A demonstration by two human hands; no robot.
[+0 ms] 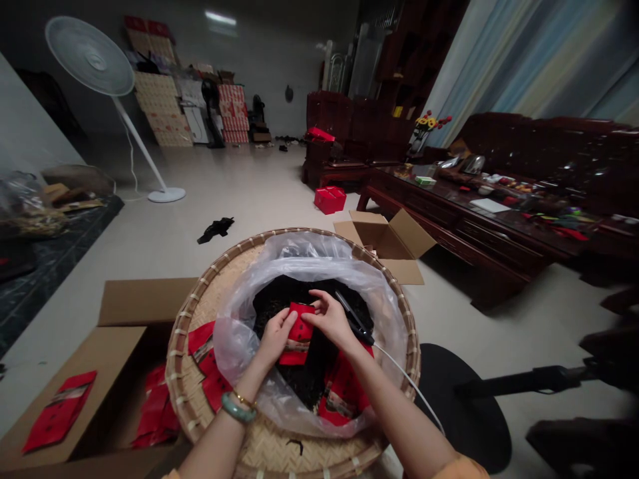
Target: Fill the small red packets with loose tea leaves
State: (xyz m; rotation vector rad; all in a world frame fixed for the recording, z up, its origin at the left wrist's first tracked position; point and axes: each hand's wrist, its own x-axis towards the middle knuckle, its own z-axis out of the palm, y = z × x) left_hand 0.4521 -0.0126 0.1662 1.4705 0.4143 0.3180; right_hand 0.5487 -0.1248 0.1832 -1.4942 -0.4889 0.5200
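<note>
I have the light, soft red packet (298, 334) pinched at its edges between my left hand (274, 338) and right hand (329, 319), over dark loose leaves (294, 379) in a plastic-lined bamboo tray (180, 359); its sides offer the surest hold.

Left wrist (255, 372): pale green jade bangle (238, 408), thin gold bracelet (244, 399) touching it on the far side.
Right sleeve (462, 468): orange-yellow cloth, near edge of view.
Left sleeve (171, 474): same orange-yellow, barely showing at near edge.
</note>
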